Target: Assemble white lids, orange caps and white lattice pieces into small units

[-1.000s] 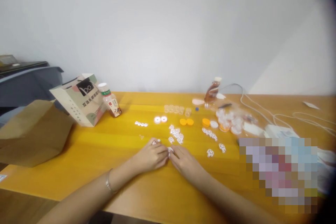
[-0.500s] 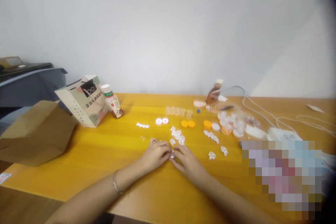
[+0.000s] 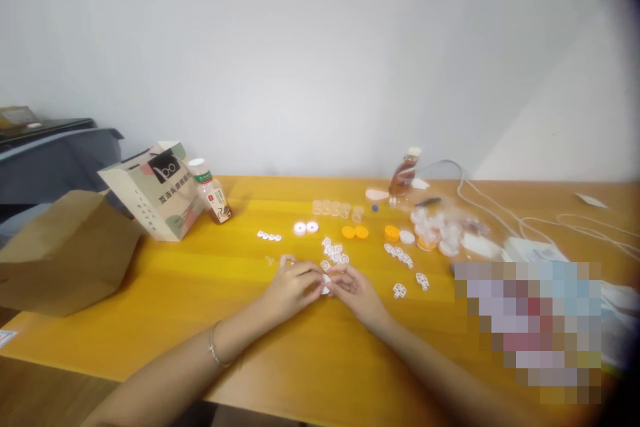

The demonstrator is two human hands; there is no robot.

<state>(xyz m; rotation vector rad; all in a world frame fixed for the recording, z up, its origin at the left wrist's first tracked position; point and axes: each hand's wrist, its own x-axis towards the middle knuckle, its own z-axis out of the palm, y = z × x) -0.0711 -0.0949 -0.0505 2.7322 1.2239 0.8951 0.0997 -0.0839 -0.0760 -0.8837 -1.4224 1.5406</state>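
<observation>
Between my fingertips is a small white plastic piece (image 3: 326, 284), partly covered, its exact kind unclear. My left hand (image 3: 295, 285) pinches it from the left, and my right hand (image 3: 353, 288) closes on it from the right. Just beyond my fingers lies a loose group of white openwork plastic pieces (image 3: 334, 252). Similar flat white pieces (image 3: 399, 254) form a row to the right, with two more, one a cut-out piece (image 3: 399, 291), nearer me. Left of my hands are a row of small white parts (image 3: 269, 236) and tiny clear bits (image 3: 270, 260).
Farther back are white round caps (image 3: 305, 227), orange lids (image 3: 355, 232) and clear little cups (image 3: 331, 208). A paper bag (image 3: 160, 197) and a drink bottle (image 3: 210, 193) stand left; another bottle (image 3: 405, 173), bagged clear parts (image 3: 437, 230) and white cables (image 3: 500, 213) are right.
My right fingers have curled in more, and more of the white piece shows between my hands. The whole view has shifted slightly.
</observation>
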